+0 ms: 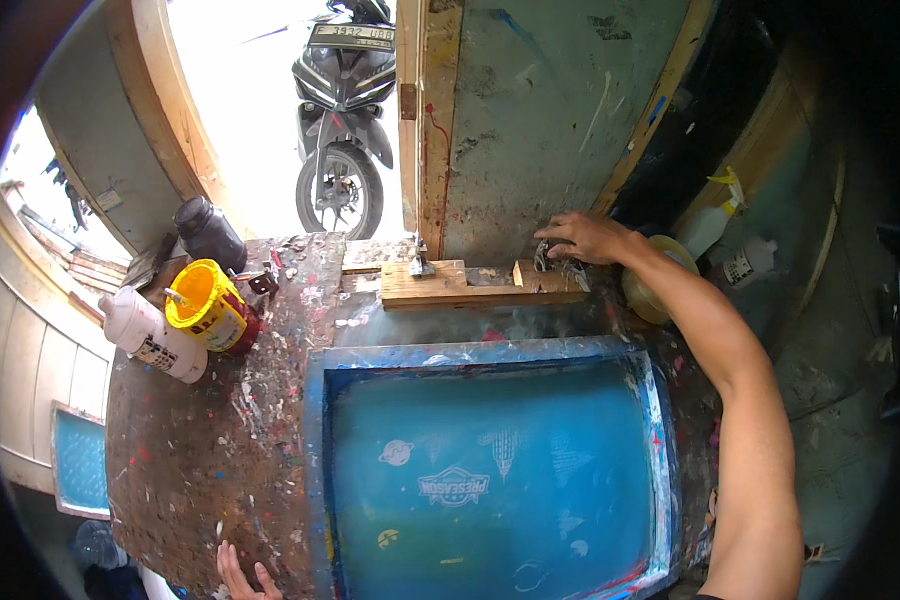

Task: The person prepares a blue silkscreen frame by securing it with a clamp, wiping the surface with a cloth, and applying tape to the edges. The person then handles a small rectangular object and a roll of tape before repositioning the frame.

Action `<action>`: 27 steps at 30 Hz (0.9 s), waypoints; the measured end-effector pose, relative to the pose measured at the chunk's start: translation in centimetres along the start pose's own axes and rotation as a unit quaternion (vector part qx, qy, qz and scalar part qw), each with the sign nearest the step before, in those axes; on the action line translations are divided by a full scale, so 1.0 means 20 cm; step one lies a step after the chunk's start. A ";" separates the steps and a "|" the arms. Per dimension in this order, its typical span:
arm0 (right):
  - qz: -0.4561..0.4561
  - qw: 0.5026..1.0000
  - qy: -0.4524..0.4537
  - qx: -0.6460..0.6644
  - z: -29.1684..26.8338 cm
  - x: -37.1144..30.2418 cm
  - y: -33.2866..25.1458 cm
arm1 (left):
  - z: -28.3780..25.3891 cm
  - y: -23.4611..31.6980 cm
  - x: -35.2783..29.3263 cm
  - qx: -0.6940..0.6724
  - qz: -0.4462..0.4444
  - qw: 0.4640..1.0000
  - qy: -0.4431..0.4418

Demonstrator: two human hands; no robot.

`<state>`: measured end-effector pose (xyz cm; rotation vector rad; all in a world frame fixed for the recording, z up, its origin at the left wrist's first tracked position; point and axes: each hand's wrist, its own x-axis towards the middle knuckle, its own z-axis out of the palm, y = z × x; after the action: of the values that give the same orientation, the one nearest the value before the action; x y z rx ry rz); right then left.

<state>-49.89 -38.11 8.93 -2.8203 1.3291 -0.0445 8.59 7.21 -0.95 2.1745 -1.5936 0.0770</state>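
Observation:
A blue-framed printing screen (320,470) lies on the paint-spattered table, its blue mesh bearing pale printed designs. Behind it stands a wooden block (425,290) with a metal clamp (420,264) near its left end. My right hand (582,238) reaches far forward to the right end of this block. Its fingers are bent round a second metal clamp (542,256), which they partly hide. My left hand (242,575) is at the lower edge, over the table left of the screen, only its fingers showing. They are apart and hold nothing.
On the table's left stand a yellow paint tub (205,310), a whitish bottle (150,335) and a dark jar (210,235). A pale round container (660,280), a spray bottle (712,222) and another bottle (750,262) are beyond my right forearm. A motorcycle (342,120) stands outside the doorway.

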 end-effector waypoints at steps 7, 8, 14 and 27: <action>-0.132 0.991 0.027 -0.018 0.06 0.14 0.20 | 0.05 0.07 -0.01 0.077 -0.032 0.996 -0.034; -0.135 0.990 0.035 0.019 0.07 0.16 0.21 | 0.05 0.08 -0.01 0.043 -0.014 0.999 -0.018; -0.185 0.979 0.010 0.089 0.08 0.18 0.25 | 0.06 0.06 -0.01 0.077 -0.002 0.997 -0.022; -0.233 0.971 0.025 -0.038 0.07 0.15 0.19 | 0.07 0.02 -0.01 0.074 -0.019 0.997 -0.030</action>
<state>-50.76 -42.86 7.37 -3.1465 0.6565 -0.0735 7.87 6.85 -2.13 2.3391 -1.6265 0.1227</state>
